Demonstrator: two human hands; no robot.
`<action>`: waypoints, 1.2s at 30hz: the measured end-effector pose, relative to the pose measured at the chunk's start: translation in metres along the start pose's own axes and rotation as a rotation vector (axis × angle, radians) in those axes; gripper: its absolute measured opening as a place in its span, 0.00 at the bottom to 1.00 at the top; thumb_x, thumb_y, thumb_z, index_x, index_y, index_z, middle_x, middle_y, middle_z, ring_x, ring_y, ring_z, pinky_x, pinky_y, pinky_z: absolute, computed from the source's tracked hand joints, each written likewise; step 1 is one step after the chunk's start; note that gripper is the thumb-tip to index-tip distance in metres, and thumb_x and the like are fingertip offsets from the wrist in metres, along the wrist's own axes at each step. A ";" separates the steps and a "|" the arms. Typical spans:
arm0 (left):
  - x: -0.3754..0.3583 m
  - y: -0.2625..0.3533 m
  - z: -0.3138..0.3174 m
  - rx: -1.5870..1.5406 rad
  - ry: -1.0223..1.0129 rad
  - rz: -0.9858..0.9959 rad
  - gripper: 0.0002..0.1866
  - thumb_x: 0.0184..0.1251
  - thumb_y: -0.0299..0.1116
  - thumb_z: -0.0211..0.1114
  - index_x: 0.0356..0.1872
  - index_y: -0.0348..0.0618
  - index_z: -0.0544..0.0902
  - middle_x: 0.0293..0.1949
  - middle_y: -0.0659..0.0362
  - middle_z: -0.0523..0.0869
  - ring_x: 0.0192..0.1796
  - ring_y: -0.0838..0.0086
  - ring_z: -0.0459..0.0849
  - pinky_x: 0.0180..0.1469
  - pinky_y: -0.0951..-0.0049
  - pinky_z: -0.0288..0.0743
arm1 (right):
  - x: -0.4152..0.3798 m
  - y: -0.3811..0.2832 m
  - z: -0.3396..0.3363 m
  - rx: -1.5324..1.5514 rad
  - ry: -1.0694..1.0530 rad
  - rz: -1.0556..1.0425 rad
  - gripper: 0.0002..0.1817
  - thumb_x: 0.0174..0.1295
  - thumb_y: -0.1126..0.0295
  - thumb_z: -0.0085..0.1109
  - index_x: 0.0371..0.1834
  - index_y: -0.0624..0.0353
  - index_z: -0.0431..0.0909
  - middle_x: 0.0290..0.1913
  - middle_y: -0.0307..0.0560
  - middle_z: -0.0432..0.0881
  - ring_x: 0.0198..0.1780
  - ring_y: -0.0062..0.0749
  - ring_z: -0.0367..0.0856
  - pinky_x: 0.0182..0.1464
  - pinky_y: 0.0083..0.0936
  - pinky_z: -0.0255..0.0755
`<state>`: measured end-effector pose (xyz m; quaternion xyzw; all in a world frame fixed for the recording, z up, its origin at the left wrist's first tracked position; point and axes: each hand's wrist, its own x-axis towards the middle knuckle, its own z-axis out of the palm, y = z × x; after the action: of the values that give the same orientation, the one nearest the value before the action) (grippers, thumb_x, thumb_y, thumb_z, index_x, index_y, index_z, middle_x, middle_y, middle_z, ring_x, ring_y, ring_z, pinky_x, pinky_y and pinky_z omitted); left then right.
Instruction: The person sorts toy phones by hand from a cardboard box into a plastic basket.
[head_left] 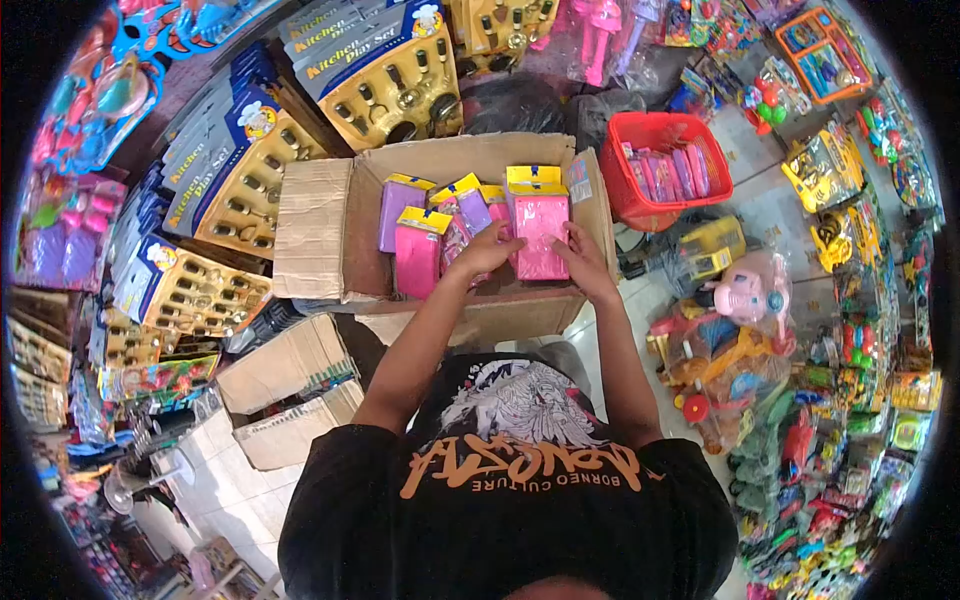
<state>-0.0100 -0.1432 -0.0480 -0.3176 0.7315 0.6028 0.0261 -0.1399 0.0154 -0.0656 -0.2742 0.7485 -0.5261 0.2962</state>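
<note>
A pink flat packet [542, 240] in clear plastic with a yellow header card is upright at the right side of the open cardboard box [318, 240]. My right hand [584, 260] grips its right edge, fingers curled around it. On the other edge my left hand [490, 250] is closed, thumb against the plastic; its lower fingers are partly hidden. Beside my left hand stand another pink packet [417, 262] and a purple packet [402, 216], both with yellow cards. A smaller purple packet [474, 212] leans behind, among more pink ones.
Right of the box stands a red basket [620, 180] holding several pink packets. Carded kitchen play sets [385, 90] are stacked at the left and back. A smaller opened carton [285, 370] sits on the tiled floor at left. Bagged toys [720, 370] crowd the right.
</note>
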 end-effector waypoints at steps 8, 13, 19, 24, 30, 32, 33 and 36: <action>0.032 -0.057 0.025 0.032 0.051 0.166 0.29 0.53 0.36 0.67 0.54 0.34 0.68 0.41 0.53 0.81 0.42 0.68 0.80 0.47 0.70 0.73 | 0.004 0.020 0.009 0.031 0.020 0.012 0.31 0.56 0.58 0.61 0.57 0.68 0.67 0.55 0.55 0.71 0.56 0.36 0.70 0.59 0.28 0.62; 0.025 -0.070 0.031 -0.073 0.158 0.152 0.27 0.53 0.31 0.66 0.54 0.34 0.68 0.36 0.57 0.80 0.39 0.71 0.79 0.43 0.73 0.73 | -0.012 -0.013 0.017 0.051 0.008 0.096 0.27 0.59 0.68 0.59 0.60 0.66 0.63 0.55 0.46 0.70 0.56 0.26 0.67 0.57 0.23 0.63; 0.002 -0.054 0.027 -0.514 0.144 0.159 0.26 0.57 0.27 0.63 0.57 0.36 0.67 0.35 0.61 0.79 0.38 0.77 0.77 0.39 0.78 0.73 | -0.014 -0.026 0.024 0.081 0.095 -0.084 0.27 0.54 0.63 0.65 0.54 0.64 0.69 0.52 0.54 0.72 0.56 0.37 0.69 0.58 0.30 0.63; -0.023 -0.021 -0.002 -0.773 0.122 0.114 0.16 0.67 0.31 0.56 0.56 0.44 0.72 0.38 0.64 0.79 0.35 0.83 0.76 0.36 0.82 0.72 | -0.026 -0.051 0.043 -0.337 0.157 -0.411 0.32 0.51 0.67 0.66 0.60 0.61 0.63 0.60 0.57 0.64 0.63 0.45 0.61 0.65 0.33 0.55; -0.035 -0.001 -0.034 -0.748 0.067 0.257 0.14 0.70 0.33 0.50 0.53 0.44 0.76 0.44 0.65 0.80 0.36 0.82 0.77 0.38 0.81 0.71 | -0.026 -0.068 0.081 0.352 -0.009 -0.221 0.38 0.51 0.68 0.65 0.64 0.58 0.55 0.60 0.52 0.65 0.62 0.37 0.63 0.64 0.33 0.58; -0.038 -0.004 -0.045 -0.648 0.099 0.266 0.15 0.70 0.35 0.51 0.55 0.46 0.74 0.46 0.66 0.79 0.41 0.81 0.76 0.41 0.79 0.69 | -0.021 -0.064 0.083 0.385 -0.045 -0.234 0.37 0.52 0.69 0.63 0.64 0.59 0.54 0.59 0.50 0.65 0.61 0.35 0.64 0.62 0.31 0.59; -0.035 -0.011 -0.047 -0.648 0.105 0.266 0.15 0.70 0.35 0.51 0.55 0.46 0.74 0.46 0.66 0.79 0.41 0.81 0.76 0.41 0.79 0.69 | -0.019 -0.063 0.082 0.413 -0.073 -0.246 0.36 0.53 0.70 0.61 0.64 0.59 0.53 0.59 0.49 0.65 0.60 0.33 0.65 0.61 0.30 0.60; -0.028 -0.033 -0.053 -0.679 0.211 0.205 0.19 0.70 0.40 0.51 0.59 0.49 0.69 0.53 0.64 0.75 0.51 0.81 0.72 0.45 0.80 0.66 | -0.020 -0.066 0.081 0.662 -0.207 -0.072 0.31 0.56 0.70 0.57 0.62 0.61 0.55 0.57 0.47 0.66 0.59 0.30 0.65 0.62 0.28 0.59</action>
<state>0.0469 -0.1809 -0.0503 -0.2937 0.5164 0.7746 -0.2171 -0.0602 -0.0404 -0.0220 -0.2416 0.4930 -0.7199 0.4247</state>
